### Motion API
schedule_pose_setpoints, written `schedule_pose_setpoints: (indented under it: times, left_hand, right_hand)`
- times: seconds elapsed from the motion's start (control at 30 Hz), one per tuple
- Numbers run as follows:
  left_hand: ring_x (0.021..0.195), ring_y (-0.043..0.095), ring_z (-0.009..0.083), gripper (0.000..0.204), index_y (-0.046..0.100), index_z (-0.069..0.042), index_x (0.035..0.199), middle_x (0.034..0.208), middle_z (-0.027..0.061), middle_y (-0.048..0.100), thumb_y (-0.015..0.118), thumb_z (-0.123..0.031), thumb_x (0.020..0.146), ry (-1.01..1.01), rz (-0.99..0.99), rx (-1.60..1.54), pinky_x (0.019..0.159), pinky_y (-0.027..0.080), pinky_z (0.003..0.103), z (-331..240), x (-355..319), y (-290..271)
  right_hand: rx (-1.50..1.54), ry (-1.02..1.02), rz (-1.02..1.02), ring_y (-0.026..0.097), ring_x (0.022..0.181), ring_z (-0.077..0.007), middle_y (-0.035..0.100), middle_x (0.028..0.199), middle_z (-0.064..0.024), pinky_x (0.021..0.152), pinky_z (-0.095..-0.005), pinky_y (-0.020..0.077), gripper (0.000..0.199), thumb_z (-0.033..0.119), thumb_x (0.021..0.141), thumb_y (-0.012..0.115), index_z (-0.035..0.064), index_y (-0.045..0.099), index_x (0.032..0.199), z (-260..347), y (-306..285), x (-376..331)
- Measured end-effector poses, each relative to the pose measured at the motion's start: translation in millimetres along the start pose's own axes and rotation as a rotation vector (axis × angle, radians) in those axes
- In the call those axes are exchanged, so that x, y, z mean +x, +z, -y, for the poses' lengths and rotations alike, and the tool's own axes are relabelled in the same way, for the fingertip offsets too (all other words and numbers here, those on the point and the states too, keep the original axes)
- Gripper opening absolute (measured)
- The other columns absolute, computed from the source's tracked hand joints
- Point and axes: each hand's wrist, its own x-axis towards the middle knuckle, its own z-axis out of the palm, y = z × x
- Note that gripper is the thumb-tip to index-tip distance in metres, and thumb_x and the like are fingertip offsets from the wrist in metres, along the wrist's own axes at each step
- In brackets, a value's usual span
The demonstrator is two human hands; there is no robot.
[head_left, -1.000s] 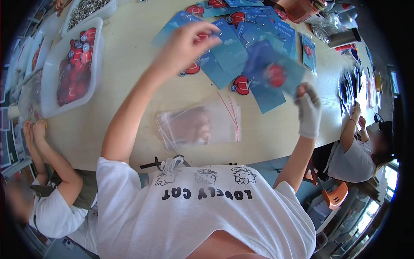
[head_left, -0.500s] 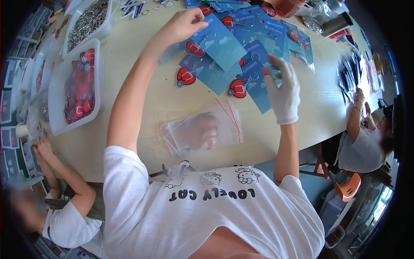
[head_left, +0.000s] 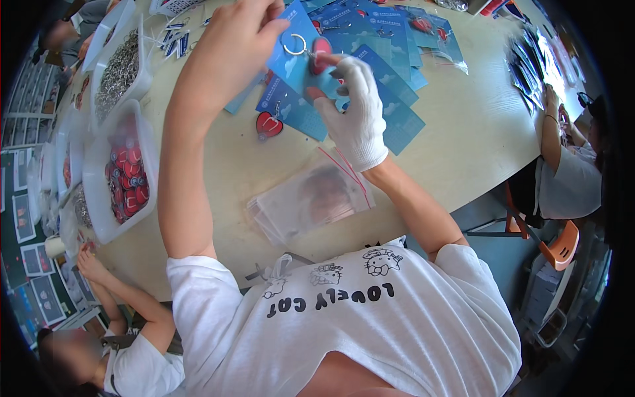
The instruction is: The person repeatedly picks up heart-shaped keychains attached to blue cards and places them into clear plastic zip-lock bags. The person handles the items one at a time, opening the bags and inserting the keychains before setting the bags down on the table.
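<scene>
Clear bags (stacked) below right hand

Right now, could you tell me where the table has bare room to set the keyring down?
Bare tabletop lies right of the blue cards, up to the dark stack. A narrower strip runs between the tray of red charms and the clear zip bags. It is crowded at the top, where both hands work over the cards.

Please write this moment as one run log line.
left hand: holds blue card | right hand: gloved, on keyring | clear bags: on table
</scene>
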Motion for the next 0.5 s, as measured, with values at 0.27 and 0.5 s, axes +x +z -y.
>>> schedule_pose_setpoints:
  times: [0.27, 0.5]
  left_hand:
    - [0.056, 0.051, 0.0009, 0.016, 0.052, -0.004, 0.094, 0.079, -0.0003, 0.057, 0.057, -0.019, 0.093, 0.129, 0.088, -0.395, 0.044, 0.036, 0.017, 53.1, -7.4, 7.1]
    - [0.054, 0.051, 0.0016, 0.014, 0.053, -0.004, 0.095, 0.078, -0.0008, 0.058, 0.057, -0.018, 0.092, 0.098, 0.068, -0.529, 0.044, 0.035, 0.017, 62.1, -18.2, 2.3]
  right_hand:
    - [0.106, 0.064, -0.057, 0.049, 0.101, -0.0292, 0.049, 0.118, -0.014, 0.084, -0.0392, 0.0451, 0.068, 0.022, 0.068, 0.081, 0.0019, 0.045, 0.122, 1.3, -10.0, -1.7]
    - [-0.021, -0.199, -0.103, 0.046, 0.112, -0.0352, 0.047, 0.126, -0.0143, 0.094, -0.045, 0.0384, 0.075, 0.031, 0.058, 0.085, 0.0065, 0.053, 0.121, 9.9, -12.3, -7.0]
